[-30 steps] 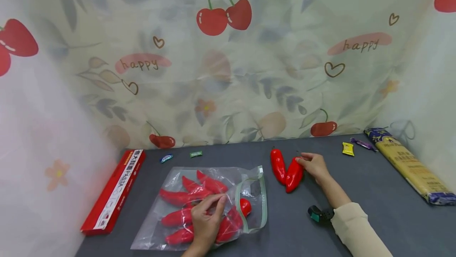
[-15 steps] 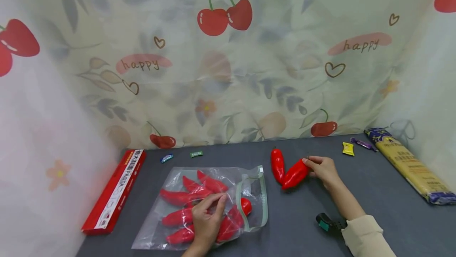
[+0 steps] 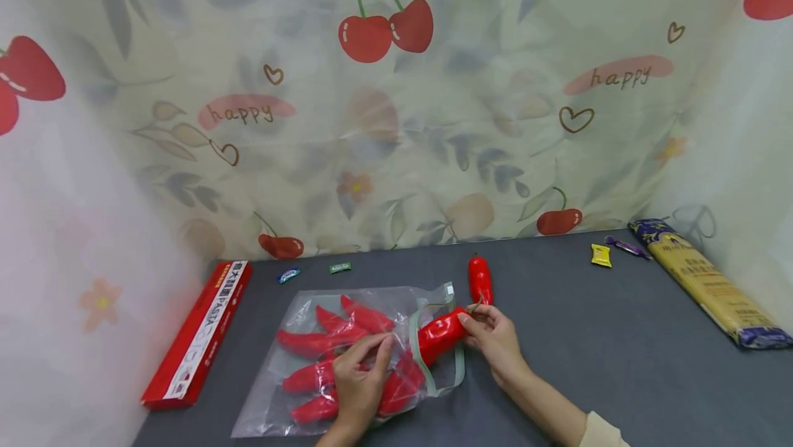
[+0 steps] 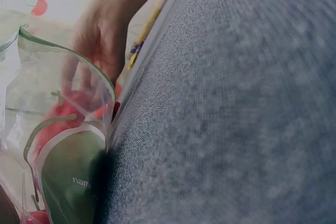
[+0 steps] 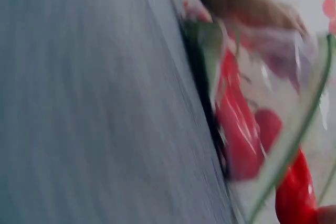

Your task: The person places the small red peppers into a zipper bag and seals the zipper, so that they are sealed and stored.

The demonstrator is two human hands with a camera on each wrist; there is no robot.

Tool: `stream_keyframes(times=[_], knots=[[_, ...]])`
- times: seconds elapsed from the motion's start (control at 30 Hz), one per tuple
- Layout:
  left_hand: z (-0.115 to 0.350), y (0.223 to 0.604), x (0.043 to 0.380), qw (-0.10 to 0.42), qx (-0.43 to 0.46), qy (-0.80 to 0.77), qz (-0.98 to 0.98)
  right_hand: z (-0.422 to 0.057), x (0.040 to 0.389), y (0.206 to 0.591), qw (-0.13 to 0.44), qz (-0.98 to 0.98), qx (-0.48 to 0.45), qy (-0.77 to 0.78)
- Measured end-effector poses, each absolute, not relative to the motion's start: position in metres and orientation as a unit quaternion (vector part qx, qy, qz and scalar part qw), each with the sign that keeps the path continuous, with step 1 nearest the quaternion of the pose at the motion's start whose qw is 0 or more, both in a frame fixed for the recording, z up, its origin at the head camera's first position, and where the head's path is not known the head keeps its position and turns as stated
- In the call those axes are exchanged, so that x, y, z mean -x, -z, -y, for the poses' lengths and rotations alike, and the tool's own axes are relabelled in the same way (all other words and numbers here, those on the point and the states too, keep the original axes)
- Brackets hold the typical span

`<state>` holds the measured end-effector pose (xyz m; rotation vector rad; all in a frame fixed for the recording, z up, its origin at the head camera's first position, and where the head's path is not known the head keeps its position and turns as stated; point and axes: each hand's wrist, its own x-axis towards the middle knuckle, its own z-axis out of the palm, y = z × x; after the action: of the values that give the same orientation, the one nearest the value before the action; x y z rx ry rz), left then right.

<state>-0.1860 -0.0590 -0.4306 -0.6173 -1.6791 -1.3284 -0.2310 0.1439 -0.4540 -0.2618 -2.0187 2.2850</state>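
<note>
A clear zip bag (image 3: 257, 409) with a pale green zip edge lies on its side, mouth to the right, with several red chili peppers (image 3: 310, 345) inside. My left hand (image 3: 359, 385) pinches the bag's upper film near the mouth. My right hand (image 3: 495, 345) holds another red chili pepper (image 3: 441, 334) by its stem end; the pepper's tip is inside the bag's opening. Through the clear film the left wrist view shows the right hand (image 4: 100, 40) at the mouth. In the right wrist view the held pepper (image 5: 295, 195) passes behind the green zip edge.
One loose red chili pepper (image 3: 480, 280) lies just behind the right hand. A red pasta box (image 3: 197, 333) stands at the left, a yellow pasta packet (image 3: 706, 278) at the right. Small wrapped candies, blue (image 3: 288, 275), green (image 3: 339, 268), yellow (image 3: 601, 255) and purple (image 3: 627, 247), lie along the back.
My right hand has lifted one of the two loose peppers and carried it left and forward to the bag's mouth, tip first. The left hand has kept its place on the bag.
</note>
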Motion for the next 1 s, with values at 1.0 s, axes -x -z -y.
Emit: stream_keyframes(times=[1.0], knots=[[0.063, 0.463, 0.206, 0.455, 0.264, 0.539, 0.658, -0.109, 0.225, 0.460, 0.040, 0.637, 0.000, -0.769]])
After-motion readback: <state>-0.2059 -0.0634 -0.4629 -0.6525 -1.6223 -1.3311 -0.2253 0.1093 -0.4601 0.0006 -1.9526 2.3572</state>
